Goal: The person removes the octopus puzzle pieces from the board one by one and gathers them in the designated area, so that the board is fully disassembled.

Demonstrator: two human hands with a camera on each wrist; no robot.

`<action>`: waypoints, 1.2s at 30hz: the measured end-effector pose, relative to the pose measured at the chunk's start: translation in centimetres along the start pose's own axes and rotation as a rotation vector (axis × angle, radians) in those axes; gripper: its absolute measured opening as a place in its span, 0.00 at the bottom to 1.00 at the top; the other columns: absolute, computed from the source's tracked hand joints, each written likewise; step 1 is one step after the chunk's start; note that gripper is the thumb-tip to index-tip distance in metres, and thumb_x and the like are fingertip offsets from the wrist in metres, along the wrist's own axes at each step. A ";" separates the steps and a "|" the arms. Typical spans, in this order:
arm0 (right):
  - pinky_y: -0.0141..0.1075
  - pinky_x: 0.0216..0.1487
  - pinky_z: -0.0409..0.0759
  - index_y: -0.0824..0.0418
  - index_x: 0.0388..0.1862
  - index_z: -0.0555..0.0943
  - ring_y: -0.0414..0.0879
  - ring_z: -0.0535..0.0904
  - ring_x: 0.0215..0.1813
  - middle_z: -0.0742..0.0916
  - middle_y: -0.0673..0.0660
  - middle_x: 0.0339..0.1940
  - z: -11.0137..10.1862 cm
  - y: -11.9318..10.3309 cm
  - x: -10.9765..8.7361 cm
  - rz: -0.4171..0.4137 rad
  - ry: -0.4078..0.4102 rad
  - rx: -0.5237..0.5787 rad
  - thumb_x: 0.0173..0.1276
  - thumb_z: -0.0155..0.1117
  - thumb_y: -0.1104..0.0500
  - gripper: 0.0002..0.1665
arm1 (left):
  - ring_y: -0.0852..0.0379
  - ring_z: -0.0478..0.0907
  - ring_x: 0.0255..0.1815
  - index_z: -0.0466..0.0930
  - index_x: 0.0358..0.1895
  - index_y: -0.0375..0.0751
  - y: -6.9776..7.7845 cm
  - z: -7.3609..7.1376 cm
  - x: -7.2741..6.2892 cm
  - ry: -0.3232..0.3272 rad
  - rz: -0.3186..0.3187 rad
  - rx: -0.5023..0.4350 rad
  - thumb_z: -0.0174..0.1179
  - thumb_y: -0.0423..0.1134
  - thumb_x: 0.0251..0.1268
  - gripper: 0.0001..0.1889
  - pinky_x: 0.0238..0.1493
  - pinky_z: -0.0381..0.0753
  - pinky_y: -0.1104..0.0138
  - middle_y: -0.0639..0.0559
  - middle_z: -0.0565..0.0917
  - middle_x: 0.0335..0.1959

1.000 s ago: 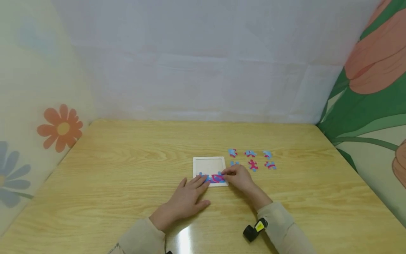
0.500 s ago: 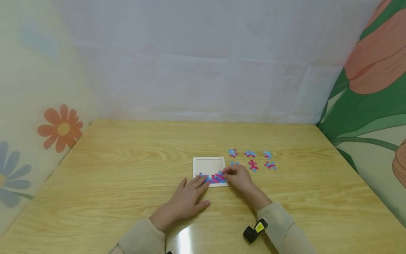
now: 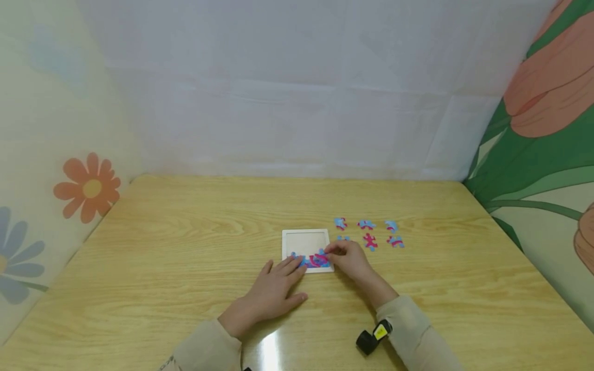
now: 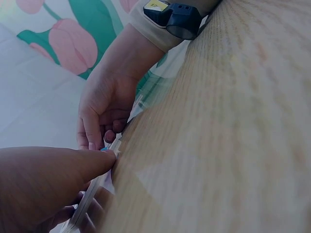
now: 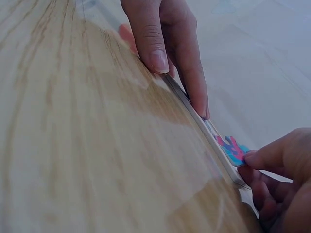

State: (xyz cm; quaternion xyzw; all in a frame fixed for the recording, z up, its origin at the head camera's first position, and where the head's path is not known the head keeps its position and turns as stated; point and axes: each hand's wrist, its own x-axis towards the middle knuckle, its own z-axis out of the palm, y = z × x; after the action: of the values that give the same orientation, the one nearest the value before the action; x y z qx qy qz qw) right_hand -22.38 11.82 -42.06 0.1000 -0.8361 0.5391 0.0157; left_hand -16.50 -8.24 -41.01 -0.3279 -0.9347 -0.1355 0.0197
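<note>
A white square puzzle frame (image 3: 306, 232) lies on the table, with joined blue, pink and purple puzzle pieces (image 3: 312, 262) along its near side. My left hand (image 3: 274, 293) reaches over the frame's near left corner, its straight fingers resting on the pieces there and partly covering them. At the near right corner, my right hand (image 3: 350, 260) pinches a blue-and-pink puzzle piece (image 5: 235, 151) between thumb and fingers. In the right wrist view, that piece stands tilted above the frame's edge. The left wrist view shows my left thumb (image 4: 99, 162) close to the frame's edge, my right fingers beyond.
Loose puzzle pieces (image 3: 370, 241) lie in two rows right of the frame; one at the near left is partly hidden behind my right hand. The wooden table (image 3: 185, 221) ends at a white cloth (image 3: 297, 129) behind. Painted panels (image 3: 547, 154) stand at both sides.
The piece in my right hand has shifted slightly at the frame's near right corner, its pink pattern showing differently. Both hands stay almost where they were.
</note>
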 end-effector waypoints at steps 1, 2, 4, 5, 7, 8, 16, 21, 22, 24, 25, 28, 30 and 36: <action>0.32 0.29 0.70 0.69 0.26 0.79 0.40 0.71 0.26 0.80 0.53 0.23 0.0 -0.1 0.0 0.003 0.001 0.007 0.49 0.63 0.71 0.04 | 0.46 0.52 0.63 0.62 0.60 0.37 0.0 0.0 0.0 0.001 0.000 -0.001 0.49 0.53 0.58 0.31 0.54 0.49 0.43 0.43 0.59 0.63; 0.32 0.29 0.70 0.69 0.26 0.79 0.40 0.71 0.26 0.80 0.53 0.23 0.0 -0.1 0.0 0.008 0.003 0.012 0.49 0.63 0.71 0.04 | 0.46 0.52 0.63 0.62 0.60 0.37 0.0 0.0 0.0 0.002 0.000 -0.002 0.49 0.53 0.58 0.31 0.54 0.49 0.43 0.43 0.58 0.63; 0.32 0.30 0.69 0.69 0.26 0.79 0.41 0.71 0.27 0.80 0.53 0.23 0.0 -0.3 0.0 0.018 0.010 0.024 0.49 0.63 0.72 0.03 | 0.46 0.52 0.63 0.62 0.60 0.37 0.0 0.0 0.0 0.002 -0.001 -0.005 0.49 0.53 0.58 0.31 0.54 0.49 0.43 0.44 0.58 0.63; 0.32 0.30 0.69 0.69 0.26 0.79 0.40 0.71 0.27 0.80 0.53 0.23 0.0 -0.3 0.0 0.018 0.011 0.028 0.49 0.63 0.72 0.03 | 0.46 0.52 0.63 0.62 0.60 0.37 0.0 -0.1 0.0 0.002 -0.002 -0.006 0.49 0.53 0.58 0.31 0.54 0.49 0.43 0.44 0.58 0.63; 0.31 0.30 0.69 0.70 0.26 0.79 0.40 0.71 0.27 0.80 0.53 0.22 0.0 -0.4 0.0 0.016 0.013 0.036 0.49 0.63 0.73 0.04 | 0.46 0.52 0.63 0.62 0.60 0.37 0.0 -0.1 0.0 0.001 -0.003 -0.006 0.50 0.53 0.58 0.31 0.54 0.49 0.43 0.44 0.58 0.63; 0.31 0.29 0.69 0.70 0.26 0.79 0.41 0.71 0.27 0.80 0.53 0.22 0.0 -0.4 0.0 0.016 0.011 0.041 0.49 0.62 0.73 0.04 | 0.46 0.52 0.63 0.62 0.60 0.37 0.0 -0.1 0.0 0.001 -0.004 -0.006 0.50 0.53 0.58 0.31 0.54 0.49 0.43 0.44 0.58 0.63; 0.30 0.27 0.69 0.70 0.27 0.79 0.41 0.70 0.26 0.80 0.54 0.22 -0.1 -0.3 0.2 0.058 0.005 0.068 0.50 0.60 0.73 0.04 | 0.45 0.52 0.62 0.63 0.60 0.36 -0.1 -0.2 -0.1 0.000 0.003 -0.008 0.50 0.53 0.58 0.30 0.54 0.49 0.43 0.42 0.59 0.62; 0.28 0.19 0.65 0.72 0.28 0.79 0.40 0.66 0.20 0.78 0.53 0.19 -0.4 -0.4 0.4 0.134 0.009 0.147 0.50 0.59 0.73 0.05 | 0.45 0.53 0.62 0.63 0.60 0.37 -0.1 -0.1 -0.1 0.003 0.003 0.001 0.50 0.53 0.58 0.30 0.54 0.49 0.43 0.42 0.59 0.62; 0.28 0.18 0.64 0.72 0.29 0.79 0.40 0.66 0.19 0.78 0.52 0.18 -0.4 -0.4 0.5 0.147 0.010 0.162 0.50 0.59 0.73 0.05 | 0.45 0.53 0.62 0.63 0.60 0.37 -0.2 -0.1 -0.1 0.004 0.004 0.002 0.50 0.53 0.57 0.30 0.54 0.49 0.43 0.42 0.59 0.62; 0.28 0.16 0.62 0.72 0.29 0.79 0.39 0.65 0.18 0.77 0.51 0.17 -0.5 -0.4 0.5 0.169 0.011 0.185 0.50 0.59 0.73 0.06 | 0.45 0.53 0.62 0.63 0.60 0.37 -0.2 -0.1 0.0 0.003 0.005 0.001 0.50 0.53 0.58 0.30 0.54 0.49 0.43 0.42 0.59 0.62; 0.27 0.16 0.62 0.72 0.30 0.79 0.39 0.65 0.18 0.77 0.50 0.17 -0.5 -0.5 0.5 0.177 0.013 0.195 0.50 0.59 0.73 0.06 | 0.45 0.53 0.62 0.63 0.60 0.37 -0.1 -0.1 0.0 0.003 0.006 -0.001 0.50 0.53 0.58 0.30 0.54 0.49 0.43 0.42 0.59 0.62; 0.28 0.18 0.64 0.72 0.30 0.79 0.39 0.66 0.18 0.77 0.50 0.17 -0.6 -0.6 0.5 0.186 0.023 0.213 0.50 0.59 0.73 0.07 | 0.45 0.52 0.62 0.62 0.60 0.37 -0.1 -0.2 0.0 -0.003 0.007 -0.008 0.50 0.53 0.58 0.30 0.54 0.49 0.42 0.42 0.59 0.62; 0.28 0.19 0.65 0.73 0.30 0.78 0.39 0.67 0.19 0.77 0.50 0.18 -0.6 -0.7 0.5 0.190 0.028 0.220 0.50 0.59 0.73 0.07 | 0.45 0.52 0.62 0.62 0.60 0.37 -0.1 -0.2 0.0 -0.007 0.006 -0.008 0.49 0.53 0.58 0.30 0.54 0.49 0.43 0.42 0.58 0.63; 0.29 0.24 0.68 0.73 0.30 0.78 0.40 0.70 0.23 0.79 0.54 0.21 -1.0 -1.2 0.5 0.172 0.025 0.203 0.50 0.60 0.73 0.06 | 0.45 0.52 0.62 0.62 0.60 0.37 0.0 -0.1 0.0 -0.005 0.000 -0.014 0.50 0.53 0.58 0.30 0.54 0.49 0.43 0.43 0.59 0.63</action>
State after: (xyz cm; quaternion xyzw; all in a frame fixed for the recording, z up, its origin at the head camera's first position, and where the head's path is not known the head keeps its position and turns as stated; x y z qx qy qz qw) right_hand -22.75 12.13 -40.52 0.0224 -0.7824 0.6216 -0.0306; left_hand -16.48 -8.32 -40.89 -0.3283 -0.9338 -0.1414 0.0151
